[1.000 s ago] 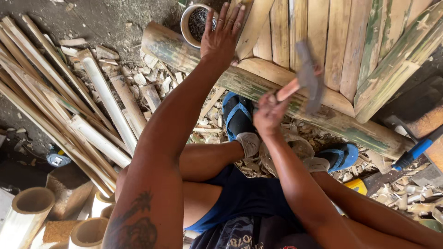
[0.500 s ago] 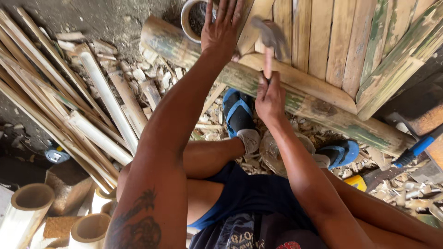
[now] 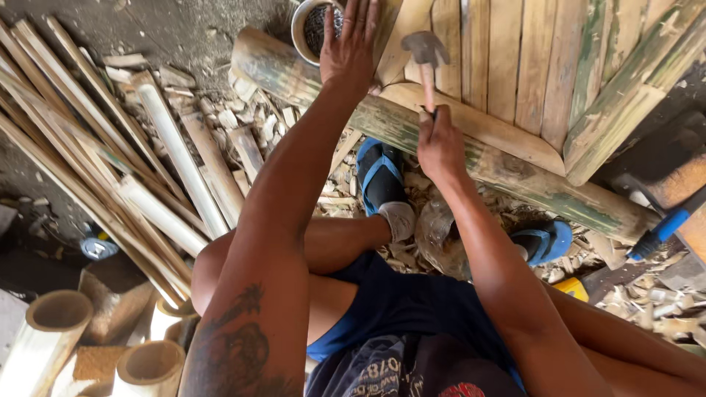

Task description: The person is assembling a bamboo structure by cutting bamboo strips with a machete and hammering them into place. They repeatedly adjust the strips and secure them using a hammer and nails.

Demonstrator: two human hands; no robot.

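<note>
My left hand point(image 3: 351, 45) lies flat with fingers spread on the bamboo slat panel point(image 3: 515, 66), near its left edge. My right hand point(image 3: 439, 143) grips the wooden handle of a hammer point(image 3: 426, 53), whose metal head is down against a slat just right of my left hand. The panel's slats rest on a thick green bamboo pole point(image 3: 515, 169) running across in front of me. I squat behind it, feet in blue sandals point(image 3: 379, 173).
A round container of small dark nails point(image 3: 315, 26) stands beside my left hand. Split bamboo strips point(image 3: 110, 162) lie piled on the left, cut bamboo tubes point(image 3: 55, 323) at lower left. A blue-handled tool point(image 3: 665, 228) lies at right. Chips litter the ground.
The hammer swung from raised and tilted right down onto the slat beside my left hand. My left hand stayed pressed on the panel.
</note>
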